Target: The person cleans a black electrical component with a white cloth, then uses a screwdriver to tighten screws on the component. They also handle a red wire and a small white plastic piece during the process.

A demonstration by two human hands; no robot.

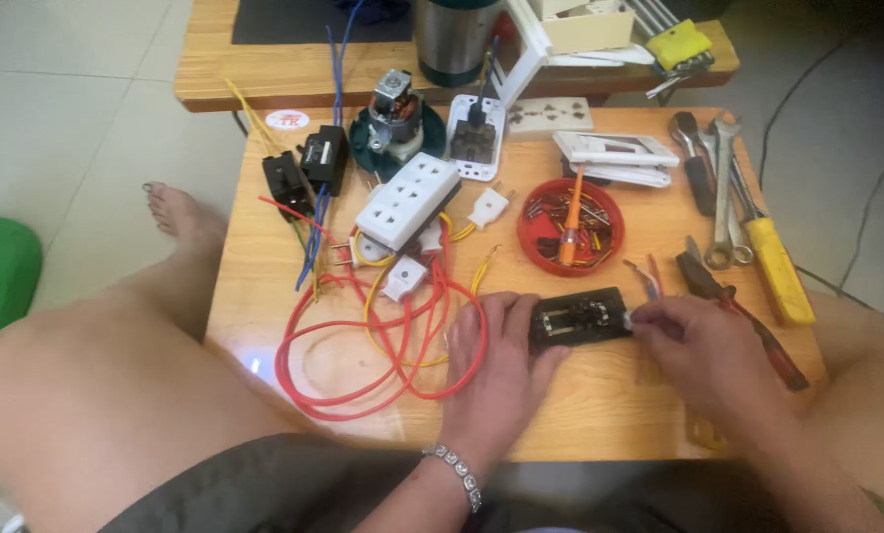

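Black switch [580, 319] lies near edge, left hand [496, 360] pressing it flat; right hand [703, 350] pinches its right end (tool unclear); loose red wires [363, 345] unconnected at left.

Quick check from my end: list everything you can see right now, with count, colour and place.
black switch frame: one, black, table front, between both hands
wire coil: one, red with yellow strands, front left
socket strip: one, white, table middle
red bowl: one, red, holds small parts and an orange screwdriver
wrenches: several, silver, right side
pliers: one, red-handled, beside right hand
motor: one, metal on green base, back
left hand: steadies frame
right hand: pinches frame's right end
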